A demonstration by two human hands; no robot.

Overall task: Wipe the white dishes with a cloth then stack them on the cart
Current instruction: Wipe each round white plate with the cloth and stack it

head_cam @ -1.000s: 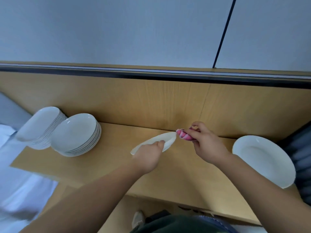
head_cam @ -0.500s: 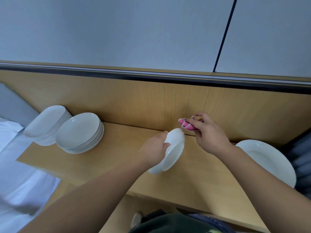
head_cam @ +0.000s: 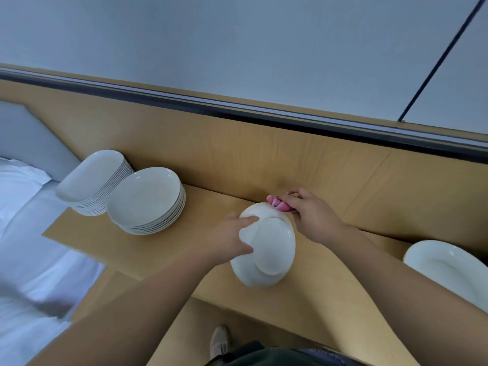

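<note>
Both hands meet: left hand (head_cam: 232, 240) grips dish (head_cam: 266, 247), right hand (head_cam: 311, 215) cloth (head_cam: 277, 203).

Soft, even indoor light fills the view; no source shows; shadows on the wooden desk (head_cam: 330, 273) are faint, glare on the white dishes mild; the whole frame is slightly soft, the white bedding (head_cam: 31, 260) at the left edge smeared; wide-angle distortion bends lines near the edges.
</note>
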